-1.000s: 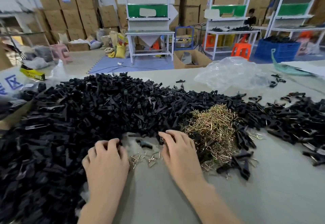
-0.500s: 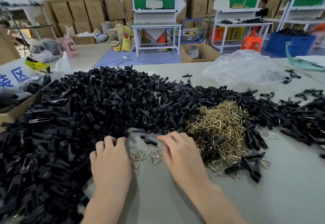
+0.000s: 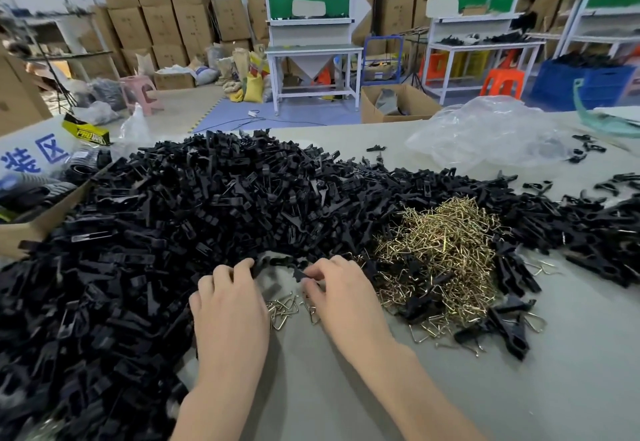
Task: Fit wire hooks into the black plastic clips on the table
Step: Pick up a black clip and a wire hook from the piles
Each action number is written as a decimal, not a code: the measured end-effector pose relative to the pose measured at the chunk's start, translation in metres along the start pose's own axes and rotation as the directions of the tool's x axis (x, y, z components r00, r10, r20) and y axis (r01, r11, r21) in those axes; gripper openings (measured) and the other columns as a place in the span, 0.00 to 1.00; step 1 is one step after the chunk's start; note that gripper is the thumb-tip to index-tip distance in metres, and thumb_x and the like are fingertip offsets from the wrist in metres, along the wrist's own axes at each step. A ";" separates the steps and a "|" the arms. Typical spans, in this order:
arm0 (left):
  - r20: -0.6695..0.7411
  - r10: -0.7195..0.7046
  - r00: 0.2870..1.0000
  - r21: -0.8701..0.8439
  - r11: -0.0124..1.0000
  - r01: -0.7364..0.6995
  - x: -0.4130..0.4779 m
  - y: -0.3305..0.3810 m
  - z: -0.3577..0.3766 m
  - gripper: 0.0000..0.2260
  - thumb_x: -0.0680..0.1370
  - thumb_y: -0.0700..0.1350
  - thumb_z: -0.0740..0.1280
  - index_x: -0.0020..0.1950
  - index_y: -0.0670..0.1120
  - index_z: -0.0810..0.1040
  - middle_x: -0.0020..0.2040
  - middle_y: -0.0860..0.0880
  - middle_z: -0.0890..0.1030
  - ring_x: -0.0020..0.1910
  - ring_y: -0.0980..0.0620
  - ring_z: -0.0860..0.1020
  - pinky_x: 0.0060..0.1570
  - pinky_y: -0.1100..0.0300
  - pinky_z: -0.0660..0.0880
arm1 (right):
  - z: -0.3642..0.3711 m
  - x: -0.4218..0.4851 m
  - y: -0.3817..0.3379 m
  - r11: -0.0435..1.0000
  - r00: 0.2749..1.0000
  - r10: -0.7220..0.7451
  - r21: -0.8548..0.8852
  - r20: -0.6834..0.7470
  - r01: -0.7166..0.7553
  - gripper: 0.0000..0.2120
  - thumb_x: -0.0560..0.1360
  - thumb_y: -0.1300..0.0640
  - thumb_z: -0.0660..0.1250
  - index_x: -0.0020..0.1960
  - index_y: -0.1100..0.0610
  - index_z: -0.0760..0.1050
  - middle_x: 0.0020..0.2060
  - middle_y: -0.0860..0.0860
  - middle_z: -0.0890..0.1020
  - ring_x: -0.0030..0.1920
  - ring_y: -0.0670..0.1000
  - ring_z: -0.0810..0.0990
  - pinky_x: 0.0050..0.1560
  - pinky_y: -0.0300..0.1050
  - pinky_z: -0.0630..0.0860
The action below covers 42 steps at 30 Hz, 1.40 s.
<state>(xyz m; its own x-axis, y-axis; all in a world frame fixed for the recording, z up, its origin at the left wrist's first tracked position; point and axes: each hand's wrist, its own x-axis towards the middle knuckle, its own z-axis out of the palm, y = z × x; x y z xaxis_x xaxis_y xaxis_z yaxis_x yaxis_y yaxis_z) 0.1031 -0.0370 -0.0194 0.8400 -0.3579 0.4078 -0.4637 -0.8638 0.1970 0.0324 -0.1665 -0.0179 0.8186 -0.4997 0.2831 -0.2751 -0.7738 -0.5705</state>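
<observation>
Fingertips [image 3: 313, 272] of right hand [image 3: 343, 298] pinch a black clip [image 3: 298, 274]; curled left hand [image 3: 230, 305] grips second clip [image 3: 273, 261].

Heaped black clips [image 3: 138, 250] lie around a brassy pile of wire hooks [image 3: 446, 250].

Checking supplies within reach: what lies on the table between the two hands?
A small scatter of silvery bent-wire hooks on grey tabletop, head view.
</observation>
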 end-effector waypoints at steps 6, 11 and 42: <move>0.027 0.047 0.999 -0.645 0.764 -0.018 0.001 0.018 -0.008 0.12 0.81 0.42 0.64 0.65 0.49 0.77 0.53 0.54 0.74 0.49 0.61 0.75 0.47 0.72 0.70 | -0.036 -0.021 0.020 0.710 0.987 0.155 0.690 0.044 -0.142 0.03 0.76 0.52 0.74 0.46 0.47 0.80 0.36 0.41 0.82 0.37 0.40 0.78 0.42 0.31 0.73; 0.311 0.083 0.947 -0.917 0.289 0.276 -0.009 0.042 -0.010 0.16 0.82 0.39 0.64 0.56 0.61 0.81 0.40 0.57 0.81 0.37 0.59 0.78 0.40 0.66 0.76 | -0.047 -0.032 0.040 0.419 0.976 0.156 0.885 0.151 -0.204 0.15 0.72 0.54 0.76 0.55 0.39 0.81 0.41 0.43 0.84 0.44 0.49 0.83 0.49 0.41 0.79; 0.463 0.136 0.876 -0.885 0.132 0.447 -0.015 0.046 -0.010 0.11 0.81 0.42 0.64 0.48 0.57 0.82 0.30 0.49 0.76 0.27 0.56 0.71 0.28 0.66 0.70 | -0.045 -0.034 0.038 0.585 0.971 -0.032 0.792 0.237 -0.174 0.14 0.79 0.59 0.70 0.60 0.44 0.83 0.39 0.50 0.82 0.38 0.45 0.79 0.42 0.37 0.77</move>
<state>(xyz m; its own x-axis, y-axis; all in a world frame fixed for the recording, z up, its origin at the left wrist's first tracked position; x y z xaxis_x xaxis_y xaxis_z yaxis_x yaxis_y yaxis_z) 0.0663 -0.0675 -0.0078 0.8032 -0.5951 -0.0287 0.0651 0.0396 0.9971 -0.0289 -0.1961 -0.0145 0.9230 -0.3686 0.1102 0.0956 -0.0577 -0.9937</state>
